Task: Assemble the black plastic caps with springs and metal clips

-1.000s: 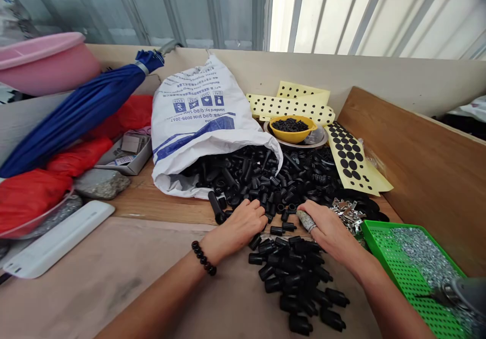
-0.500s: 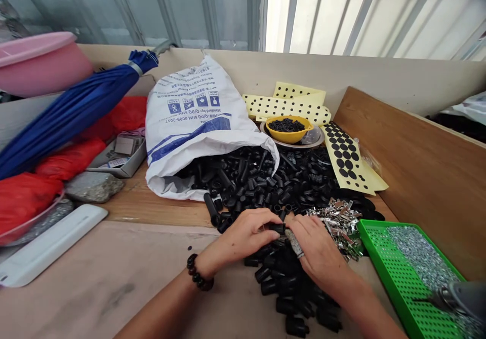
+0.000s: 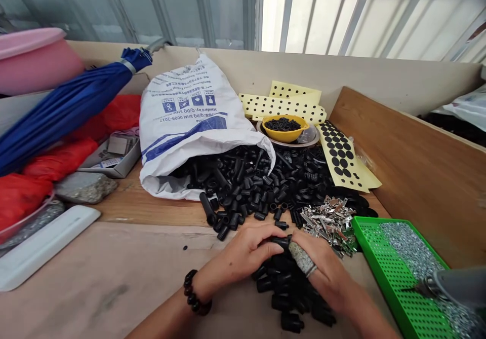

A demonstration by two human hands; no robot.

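Note:
My left hand (image 3: 243,255), with a dark bead bracelet (image 3: 195,292) at its wrist, pinches a short black plastic tube (image 3: 280,241) between thumb and fingers. My right hand (image 3: 328,265) meets the tube's right end with curled fingers; what they grip is hidden. Around one of its fingers is a speckled grey wrap (image 3: 301,259). Under both hands lies a pile of black tubular pieces (image 3: 281,302), partly covered. Just beyond them spreads a larger heap of loose black plastic parts (image 3: 261,189). Shiny metal clips (image 3: 328,222) lie past my right hand.
A white sack (image 3: 190,96) spills black parts. Behind stands a yellow bowl (image 3: 284,135) of small black pieces, beside yellow sticker sheets (image 3: 339,164). At right are a green tray (image 3: 379,273) of metal bits, a power screwdriver (image 3: 455,286) and a wooden board (image 3: 410,156).
Both hands have come down and nearer with the black tube, onto the near pile. A black piece now shows on the table just beyond the fingers. The view has shifted slightly.

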